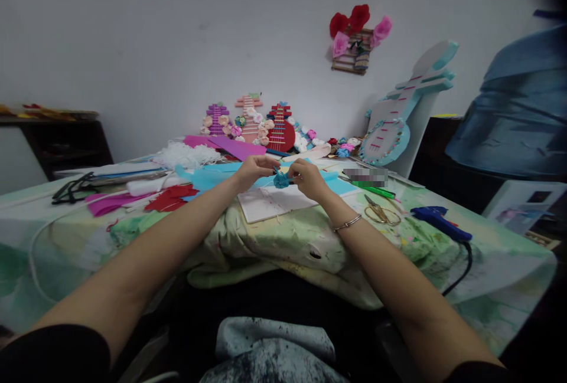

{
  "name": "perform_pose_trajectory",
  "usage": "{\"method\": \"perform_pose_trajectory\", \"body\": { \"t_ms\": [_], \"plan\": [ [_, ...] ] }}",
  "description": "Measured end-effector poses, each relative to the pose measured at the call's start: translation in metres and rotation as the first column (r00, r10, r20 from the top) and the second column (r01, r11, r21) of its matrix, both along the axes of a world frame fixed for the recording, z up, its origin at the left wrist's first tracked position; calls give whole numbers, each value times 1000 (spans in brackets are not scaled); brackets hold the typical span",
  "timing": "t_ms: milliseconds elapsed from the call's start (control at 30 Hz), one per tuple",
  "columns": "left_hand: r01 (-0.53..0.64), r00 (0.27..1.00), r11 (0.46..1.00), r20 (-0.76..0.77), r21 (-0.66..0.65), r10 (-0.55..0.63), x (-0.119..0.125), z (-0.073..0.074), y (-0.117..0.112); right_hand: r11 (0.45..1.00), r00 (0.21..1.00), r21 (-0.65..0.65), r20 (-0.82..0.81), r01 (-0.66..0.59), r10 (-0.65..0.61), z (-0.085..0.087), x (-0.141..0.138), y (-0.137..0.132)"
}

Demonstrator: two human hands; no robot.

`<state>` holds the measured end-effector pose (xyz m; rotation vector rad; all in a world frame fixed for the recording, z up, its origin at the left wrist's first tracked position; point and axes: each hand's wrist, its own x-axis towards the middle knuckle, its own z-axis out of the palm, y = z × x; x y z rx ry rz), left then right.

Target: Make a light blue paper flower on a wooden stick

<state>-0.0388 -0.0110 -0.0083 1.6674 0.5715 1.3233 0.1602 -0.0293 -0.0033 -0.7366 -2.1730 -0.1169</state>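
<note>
Between my two hands is a small crumpled teal-blue paper flower [280, 180], held above a white sheet or booklet [261, 205]. My left hand [256, 170] reaches it from the left, its fingertips pinched at the flower's upper edge. From the right, my right hand [306, 177] grips the flower's side with bent fingers; a thin stem-like bit shows at those fingertips. Light blue paper [208, 179] lies spread behind and under my hands.
Gold-handled scissors [380, 213] and a blue glue gun [440, 222] with a black cord lie at right. Red paper [170, 198], black glasses [75, 187] and white shredded paper [188, 154] are at left. Decorated lute-shaped models [283, 130] stand at the back.
</note>
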Motion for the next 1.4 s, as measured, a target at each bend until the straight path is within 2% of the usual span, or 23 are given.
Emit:
{"method": "perform_pose_trajectory", "body": {
  "t_ms": [233,967,1200,1400],
  "plan": [
    [-39,999,999,-23,-11,39,2,-1,0,1000,1000,3,14,-13,13,-1,0,0],
    [0,996,992,93,-127,12,3,3,-2,1000,998,-13,-64,-23,22,-1,-1,1],
    [122,988,989,103,-86,-113,1,2,-3,984,977,-177,-209,-3,-35,-1,-2,1],
    [52,999,996,15,-78,-51,4,3,-6,983,972,-184,-235,-20,-24,-2,-3,5]
  ]
}}
